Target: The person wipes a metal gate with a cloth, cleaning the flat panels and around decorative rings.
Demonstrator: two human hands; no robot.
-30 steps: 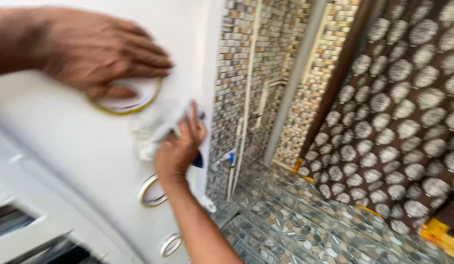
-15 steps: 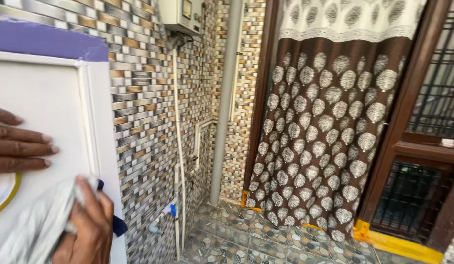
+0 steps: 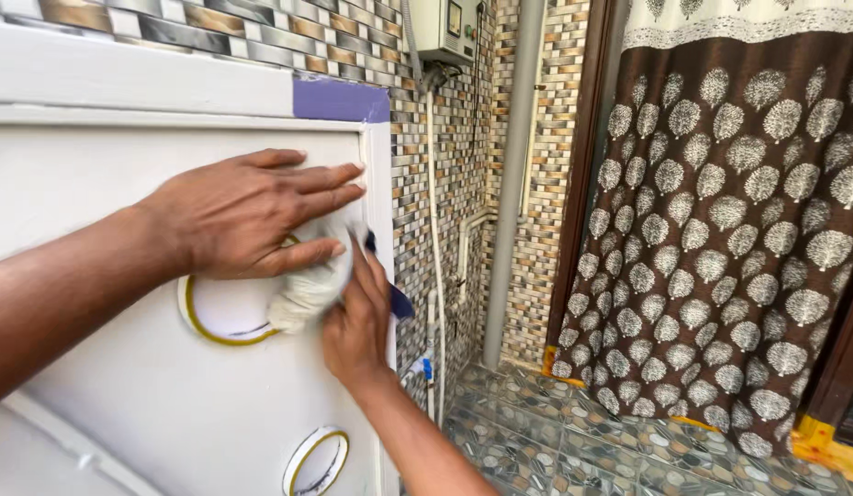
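My left hand [image 3: 252,214] lies flat on a white panelled door [image 3: 160,386], fingers spread and pointing right, just above a gold-rimmed round inset [image 3: 226,312]. My right hand [image 3: 357,317] presses a crumpled white cloth [image 3: 309,287] against the door near its right edge, with a dark blue part of the cloth showing behind the fingers. A second gold-rimmed round inset [image 3: 316,461] sits lower on the door. A strip of purple tape [image 3: 340,100] runs along the door's top right corner.
Right of the door stands a mosaic-tiled wall [image 3: 454,165] with a thin white pipe [image 3: 434,230], a thick grey pipe [image 3: 511,184] and a white box [image 3: 438,28] up high. A brown leaf-patterned curtain [image 3: 720,220] hangs at right over a patterned tile floor [image 3: 555,450].
The view has swung left and back onto the door. My left hand has slid right over the round inset, and my right hand with the cloth has come up beside it.
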